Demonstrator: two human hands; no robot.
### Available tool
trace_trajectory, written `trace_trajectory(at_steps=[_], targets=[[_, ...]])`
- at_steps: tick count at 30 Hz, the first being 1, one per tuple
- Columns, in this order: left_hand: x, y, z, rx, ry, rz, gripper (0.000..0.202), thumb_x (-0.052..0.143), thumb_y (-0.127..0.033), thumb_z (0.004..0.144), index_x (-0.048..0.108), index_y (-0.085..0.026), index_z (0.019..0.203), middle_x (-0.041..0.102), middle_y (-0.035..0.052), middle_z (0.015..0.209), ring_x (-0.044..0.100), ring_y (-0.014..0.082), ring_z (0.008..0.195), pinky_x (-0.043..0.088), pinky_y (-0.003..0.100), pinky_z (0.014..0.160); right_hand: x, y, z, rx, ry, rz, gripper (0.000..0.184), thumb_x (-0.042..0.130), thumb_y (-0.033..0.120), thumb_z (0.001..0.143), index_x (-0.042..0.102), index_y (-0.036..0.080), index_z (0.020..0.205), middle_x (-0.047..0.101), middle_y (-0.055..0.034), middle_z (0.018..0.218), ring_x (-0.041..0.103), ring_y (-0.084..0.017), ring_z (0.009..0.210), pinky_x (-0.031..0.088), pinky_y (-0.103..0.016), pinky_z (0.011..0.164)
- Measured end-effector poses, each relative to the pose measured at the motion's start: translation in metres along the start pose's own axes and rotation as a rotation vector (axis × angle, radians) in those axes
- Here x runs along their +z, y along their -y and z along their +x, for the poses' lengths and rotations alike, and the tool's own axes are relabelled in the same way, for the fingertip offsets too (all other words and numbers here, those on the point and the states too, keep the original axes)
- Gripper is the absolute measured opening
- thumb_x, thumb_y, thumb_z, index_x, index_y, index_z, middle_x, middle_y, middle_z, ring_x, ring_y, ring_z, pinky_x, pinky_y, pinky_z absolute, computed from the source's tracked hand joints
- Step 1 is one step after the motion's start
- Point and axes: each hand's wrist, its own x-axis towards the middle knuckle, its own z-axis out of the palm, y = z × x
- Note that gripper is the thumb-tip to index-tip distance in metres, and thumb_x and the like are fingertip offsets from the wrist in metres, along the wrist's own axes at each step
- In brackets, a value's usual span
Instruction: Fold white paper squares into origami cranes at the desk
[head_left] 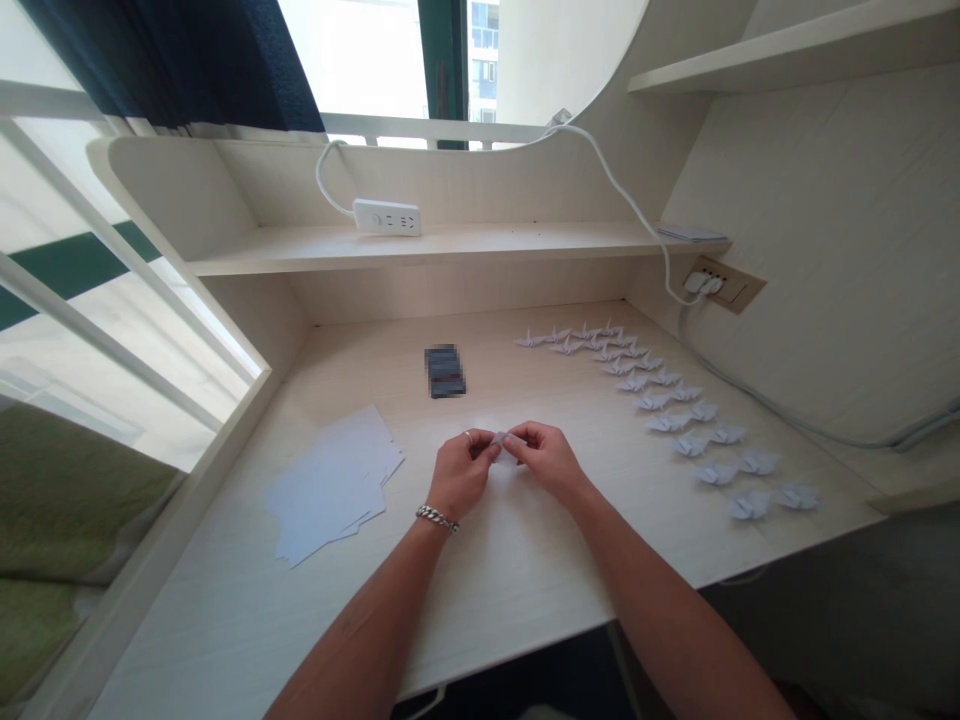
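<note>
My left hand [461, 472] and my right hand [546, 458] meet over the middle of the pale wooden desk [525, 570]. Both pinch a small folded piece of white paper [504, 440] between their fingertips. The left wrist wears a chain bracelet and a finger carries a ring. A stack of white paper sheets [334, 480] lies left of my hands. Several finished paper cranes [675, 415] sit in two curving rows on the right side of the desk.
A dark phone [445, 370] lies behind my hands. A white power strip [387, 217] sits on the low shelf [450, 245], its cable running to a wall socket [724, 283] at right. The desk's front edge is close to my forearms.
</note>
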Motion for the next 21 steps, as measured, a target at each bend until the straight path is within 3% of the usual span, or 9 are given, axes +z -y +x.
trace_trajectory(at_steps=[4, 9, 14, 21], targets=[[0.0, -0.005, 0.001, -0.088, -0.043, -0.196, 0.034, 0.071, -0.028, 0.069, 0.066, -0.013, 0.099, 0.069, 0.0037, 0.07, 0.064, 0.0146, 0.062, 0.051, 0.027, 0.063, 0.001, 0.001, 0.0, 0.022, -0.063, 0.076, 0.027, 0.074, 0.043, 0.066, 0.067, 0.017, 0.072, 0.066, -0.0026, 0.065, 0.059, -0.016, 0.06, 0.047, -0.029, 0.059], [0.0, -0.008, 0.001, -0.09, -0.09, -0.353, 0.033, 0.073, -0.034, 0.069, 0.062, -0.013, 0.092, 0.07, 0.0051, 0.076, 0.067, 0.0156, 0.066, 0.053, 0.029, 0.065, 0.0, 0.002, 0.0, 0.022, -0.137, 0.149, 0.033, 0.076, 0.046, 0.065, 0.068, 0.017, 0.077, 0.069, -0.0043, 0.07, 0.061, -0.018, 0.064, 0.05, -0.031, 0.062], [0.001, -0.006, -0.001, 0.032, -0.07, -0.148, 0.023, 0.074, -0.032, 0.068, 0.065, -0.015, 0.08, 0.07, 0.0052, 0.077, 0.066, 0.0166, 0.071, 0.052, 0.028, 0.069, 0.0, -0.002, 0.001, -0.005, -0.159, 0.138, 0.034, 0.074, 0.047, 0.066, 0.068, 0.016, 0.079, 0.068, -0.005, 0.072, 0.06, -0.018, 0.065, 0.051, -0.031, 0.062], [-0.001, -0.01, -0.003, 0.039, -0.07, 0.024, 0.018, 0.071, -0.033, 0.071, 0.068, -0.017, 0.078, 0.072, 0.0058, 0.075, 0.067, 0.0187, 0.069, 0.051, 0.029, 0.067, 0.0, -0.008, 0.003, -0.055, -0.145, 0.062, 0.03, 0.072, 0.045, 0.07, 0.068, 0.017, 0.08, 0.067, -0.0046, 0.072, 0.058, -0.017, 0.064, 0.048, -0.03, 0.06]])
